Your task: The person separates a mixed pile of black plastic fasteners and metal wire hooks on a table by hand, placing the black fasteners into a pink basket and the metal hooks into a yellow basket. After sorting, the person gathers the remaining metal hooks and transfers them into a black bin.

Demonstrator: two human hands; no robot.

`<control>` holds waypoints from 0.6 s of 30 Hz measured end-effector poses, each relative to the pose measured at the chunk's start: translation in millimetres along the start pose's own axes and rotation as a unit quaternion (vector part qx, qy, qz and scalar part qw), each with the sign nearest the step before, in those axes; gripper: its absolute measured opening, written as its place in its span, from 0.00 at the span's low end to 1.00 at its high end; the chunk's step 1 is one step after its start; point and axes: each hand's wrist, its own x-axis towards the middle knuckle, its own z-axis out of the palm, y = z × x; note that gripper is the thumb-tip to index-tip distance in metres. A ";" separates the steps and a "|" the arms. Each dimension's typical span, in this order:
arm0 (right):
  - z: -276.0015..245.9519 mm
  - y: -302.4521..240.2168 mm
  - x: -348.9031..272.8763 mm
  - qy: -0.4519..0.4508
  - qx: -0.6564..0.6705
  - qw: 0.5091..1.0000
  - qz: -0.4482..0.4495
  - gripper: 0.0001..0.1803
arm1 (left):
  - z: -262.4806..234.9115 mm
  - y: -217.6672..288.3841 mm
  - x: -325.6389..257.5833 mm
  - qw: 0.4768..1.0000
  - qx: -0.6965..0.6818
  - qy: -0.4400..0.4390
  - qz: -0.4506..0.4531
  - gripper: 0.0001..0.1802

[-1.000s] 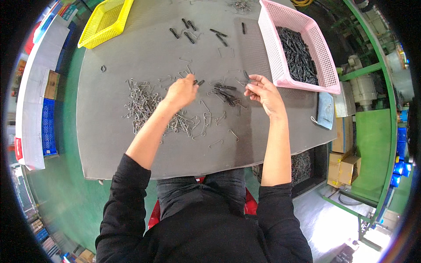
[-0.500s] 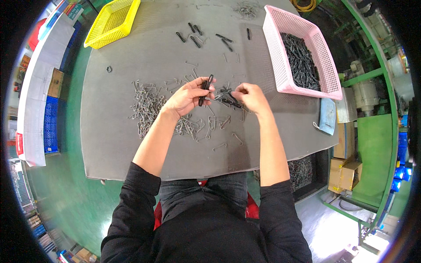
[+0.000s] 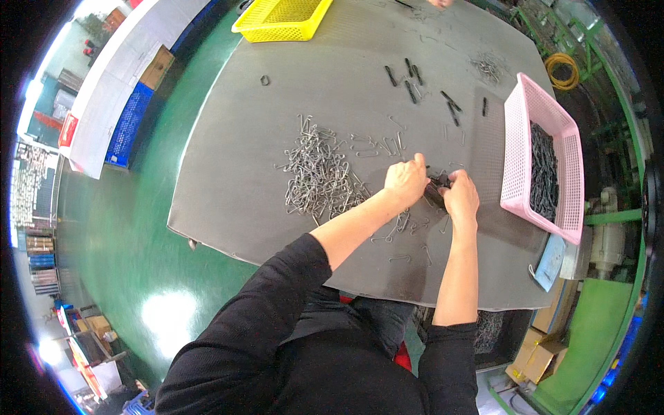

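While I watch from the head view, a heap of bent wire clips (image 3: 319, 176) lies on the grey counter (image 3: 235, 166) just to the left of my left hand (image 3: 407, 181). That hand is curled, its fingers pinching a small black part (image 3: 437, 188) that sits between both hands. My right hand (image 3: 460, 198) meets it from the other side, fingers closed on the same black part, the two hands almost touching. Loose wire clips lie scattered under my forearms. Further up from the hands rest several black parts (image 3: 409, 77). To the right of my right hand stands a pink basket (image 3: 520, 149) holding dark pieces.
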 end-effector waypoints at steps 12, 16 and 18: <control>-13.7 42.9 -6.4 -0.190 0.547 0.814 0.055 0.09 | -11.0 -39.9 14.1 0.986 0.150 0.024 0.069 0.13; -20.4 60.2 -12.2 -0.180 0.449 0.871 0.084 0.07 | -32.8 -49.1 9.0 0.997 -0.071 -0.025 0.006 0.10; -30.5 58.4 -25.0 -0.217 0.628 0.744 0.062 0.08 | -45.7 -58.7 6.9 0.929 -0.333 -0.133 -0.087 0.09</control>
